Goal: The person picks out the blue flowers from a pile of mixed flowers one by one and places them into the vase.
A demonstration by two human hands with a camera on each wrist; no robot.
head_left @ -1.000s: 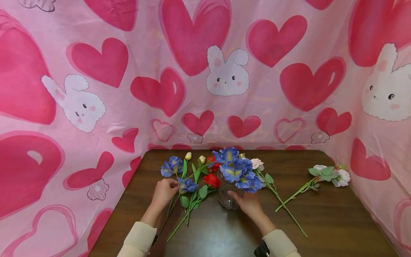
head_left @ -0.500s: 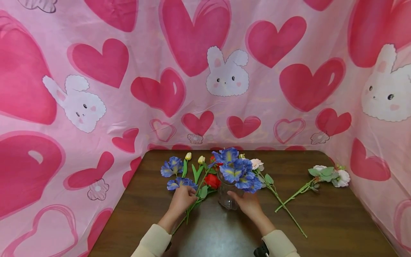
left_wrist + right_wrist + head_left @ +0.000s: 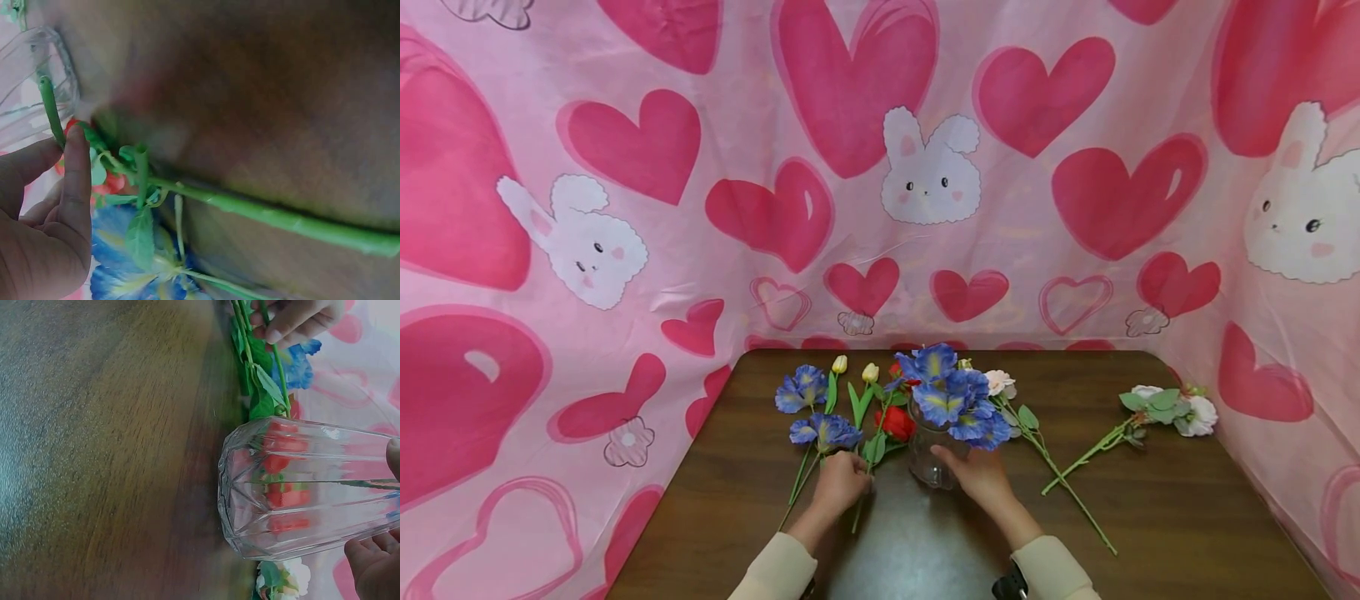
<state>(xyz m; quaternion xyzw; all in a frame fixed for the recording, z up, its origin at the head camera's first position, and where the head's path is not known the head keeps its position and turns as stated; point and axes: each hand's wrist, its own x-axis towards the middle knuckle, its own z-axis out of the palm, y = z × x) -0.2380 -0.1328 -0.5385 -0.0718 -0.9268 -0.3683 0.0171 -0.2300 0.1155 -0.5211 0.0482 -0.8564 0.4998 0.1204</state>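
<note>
While the right hand (image 3: 983,477) gripped a clear, ridged glass vase (image 3: 929,468) standing upright near mid-table, its thumb on one side of the wall and its fingers on the other, the left hand (image 3: 842,481) pinched a thin green flower stem (image 3: 51,111) between thumb and fingers, the digits closed down to the stem's thickness. Which bloom this stem bore could not be told. Ruffled blue irises with yellow throats (image 3: 942,404) stood above the vase's mouth. Just left of the vase lay red flowers with green leaves (image 3: 895,423); on the far left side of the left hand were two loose blue irises (image 3: 803,387), their stems slanting toward the near left, and two pale yellow tulips (image 3: 870,372) close to the far edge.

To the right, a pale pink, rose-like flower (image 3: 1000,383) lay with its long stem running toward the near right, where it appeared to cross the stem of a white flower cluster with green leaves (image 3: 1201,417) at the right edge. The dark brown wooden table (image 3: 1187,517) offered room for moving chiefly on the near side, between the cream sleeves (image 3: 778,568), and to the near right of the crossed stems. A pink cloth printed with hearts and rabbits (image 3: 865,242) rose behind the far edge.
</note>
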